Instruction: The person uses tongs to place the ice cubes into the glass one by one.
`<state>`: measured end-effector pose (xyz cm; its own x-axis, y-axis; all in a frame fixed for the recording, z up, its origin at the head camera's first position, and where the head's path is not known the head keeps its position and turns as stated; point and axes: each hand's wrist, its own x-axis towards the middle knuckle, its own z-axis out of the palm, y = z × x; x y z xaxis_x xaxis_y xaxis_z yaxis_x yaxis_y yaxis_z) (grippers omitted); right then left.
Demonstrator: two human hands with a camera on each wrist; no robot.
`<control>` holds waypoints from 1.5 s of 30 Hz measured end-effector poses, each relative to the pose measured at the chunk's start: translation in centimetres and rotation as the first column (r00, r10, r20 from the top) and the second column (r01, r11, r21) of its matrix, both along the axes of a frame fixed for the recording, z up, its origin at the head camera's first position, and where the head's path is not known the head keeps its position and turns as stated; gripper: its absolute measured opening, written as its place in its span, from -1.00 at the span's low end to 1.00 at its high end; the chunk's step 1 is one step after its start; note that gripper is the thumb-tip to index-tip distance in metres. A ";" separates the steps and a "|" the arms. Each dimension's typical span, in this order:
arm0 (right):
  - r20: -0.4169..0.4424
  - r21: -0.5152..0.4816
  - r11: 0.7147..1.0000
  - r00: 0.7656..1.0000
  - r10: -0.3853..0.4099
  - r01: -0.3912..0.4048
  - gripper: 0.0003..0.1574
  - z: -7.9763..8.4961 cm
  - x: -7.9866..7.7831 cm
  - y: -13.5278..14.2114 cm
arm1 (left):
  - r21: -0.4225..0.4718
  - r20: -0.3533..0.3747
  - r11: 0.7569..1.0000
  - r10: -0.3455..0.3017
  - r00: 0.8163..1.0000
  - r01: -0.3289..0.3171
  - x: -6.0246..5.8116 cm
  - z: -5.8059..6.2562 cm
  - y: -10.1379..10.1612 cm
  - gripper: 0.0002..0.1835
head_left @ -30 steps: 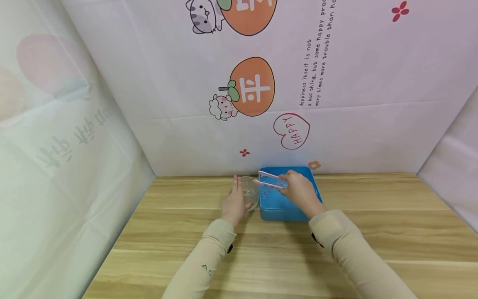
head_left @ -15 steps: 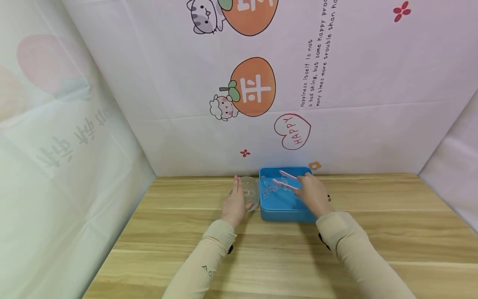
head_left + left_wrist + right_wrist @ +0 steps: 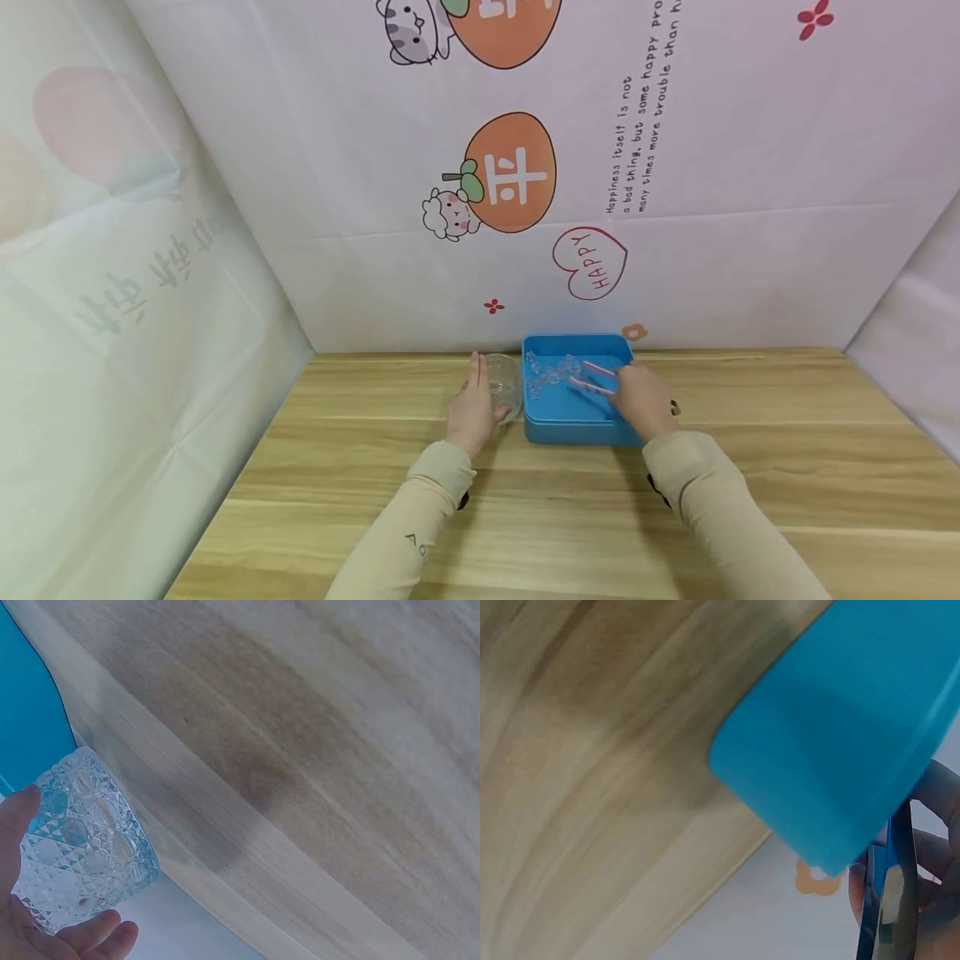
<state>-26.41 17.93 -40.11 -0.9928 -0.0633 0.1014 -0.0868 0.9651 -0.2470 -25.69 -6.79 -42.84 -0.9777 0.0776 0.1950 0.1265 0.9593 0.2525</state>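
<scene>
While tongs gape over the box, wide tabletop fronts its edge.

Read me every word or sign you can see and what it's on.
"HAPPY": red heart, back wall.
"平": lower orange fruit.
"Happiness itself is not", "a bad thing, but some happy pro", "many times more trouble than h": back wall, partly cut off.
Upper fruit: character cut off.
Left wall: writing too faint.
Left sleeve: marks too small.
</scene>
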 end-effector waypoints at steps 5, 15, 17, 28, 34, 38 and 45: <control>0.036 0.003 1.000 0.999 -0.014 0.013 -0.73 -0.3 0.0 0.2 | 0.009 0.021 1.000 -0.002 1.000 0.001 0.0 0.1 0.1 0.02; 0.050 -0.019 1.000 0.999 -0.017 0.018 -0.69 -0.4 0.1 0.1 | -0.014 0.016 1.000 0.006 1.000 -0.006 -0.3 -0.2 0.2 0.04; 0.048 -0.032 0.999 0.999 -0.014 0.016 -0.68 -0.3 0.1 0.1 | -0.015 0.013 1.000 0.006 1.000 -0.005 -0.3 -0.2 0.2 0.04; -0.003 -0.039 0.999 1.000 0.015 -0.016 -0.72 -0.3 0.2 0.0 | 0.001 0.017 1.000 0.007 1.000 -0.007 -0.4 -0.1 0.1 0.03; 0.022 -0.061 0.998 1.000 -0.001 0.002 -0.69 -0.1 0.3 0.0 | -0.003 0.017 1.000 0.006 1.000 -0.006 -0.3 -0.1 0.1 0.02; 0.041 -0.077 0.997 0.999 -0.007 0.011 -0.67 0.0 0.3 0.3 | 0.004 0.026 1.000 0.006 1.000 -0.006 -0.2 -0.1 0.0 0.02; -0.036 -0.104 0.994 0.999 0.025 -0.028 -0.67 0.8 0.4 0.7 | 0.017 0.046 1.000 0.009 0.999 -0.010 -0.2 -0.1 0.0 0.02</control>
<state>-26.01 18.63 -39.35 -0.9867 -0.0768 0.1432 -0.1222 0.9316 -0.3424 -25.91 -6.74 -42.89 -0.9864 0.0655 0.1511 0.1055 0.9559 0.2742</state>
